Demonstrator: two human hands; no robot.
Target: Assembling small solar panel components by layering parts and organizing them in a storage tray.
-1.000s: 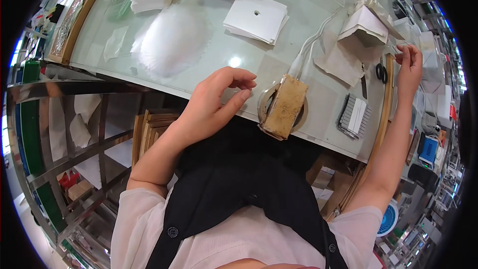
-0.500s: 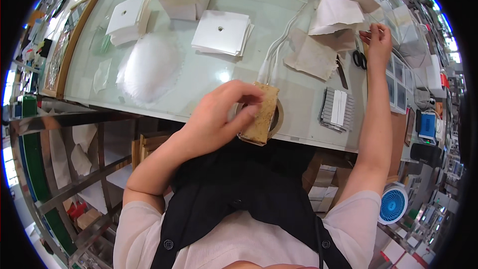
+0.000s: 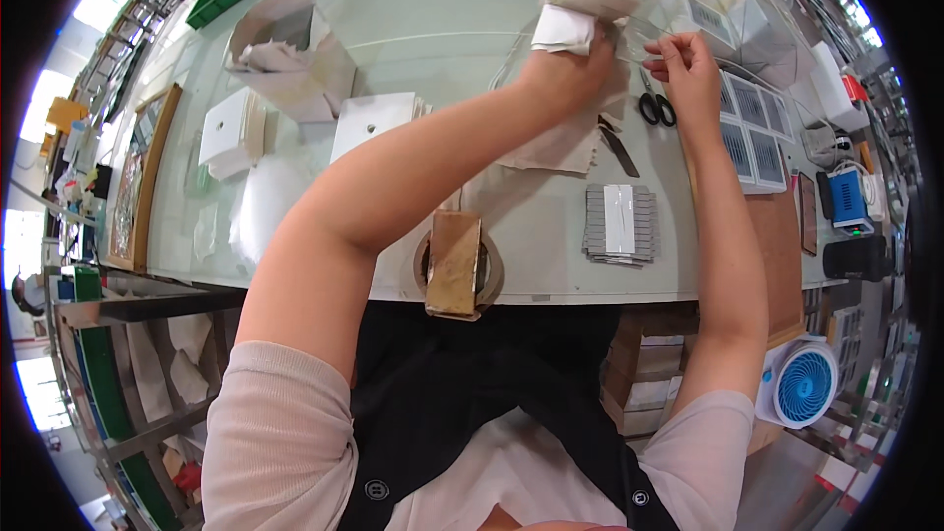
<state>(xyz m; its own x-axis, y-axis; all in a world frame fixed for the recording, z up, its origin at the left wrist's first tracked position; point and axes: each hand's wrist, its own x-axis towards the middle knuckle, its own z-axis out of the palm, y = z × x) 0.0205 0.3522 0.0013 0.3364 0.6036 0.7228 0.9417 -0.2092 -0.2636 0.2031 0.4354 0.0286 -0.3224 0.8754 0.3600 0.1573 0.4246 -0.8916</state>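
My left hand point(image 3: 580, 72) reaches across to the far side of the table, at a bundle of off-white cloth point(image 3: 565, 29). Its fingers are partly hidden by the folded white layer and look closed on it. A frayed beige piece of cloth point(image 3: 551, 149) lies flat under that forearm. My right hand point(image 3: 683, 64) is raised beside the bundle, thumb and fingertips pinched together; whatever is between them is too small or clear to make out. Below it lie black-handled scissors point(image 3: 657, 108) and a dark narrow blade-like tool point(image 3: 619, 149).
A yellow-brown block point(image 3: 454, 261) rests over a round ring point(image 3: 492, 270) at the table's front edge. Grey comb-like strips point(image 3: 619, 224) are stacked right of it. White card stacks point(image 3: 228, 133), a white bin point(image 3: 295, 69) and a divided clear box point(image 3: 752, 128) stand around.
My left hand has let go of the yellow-brown block and moved far forward to the cloth. The white layer is now folded back. My right hand stays near the scissors; the view has shifted.
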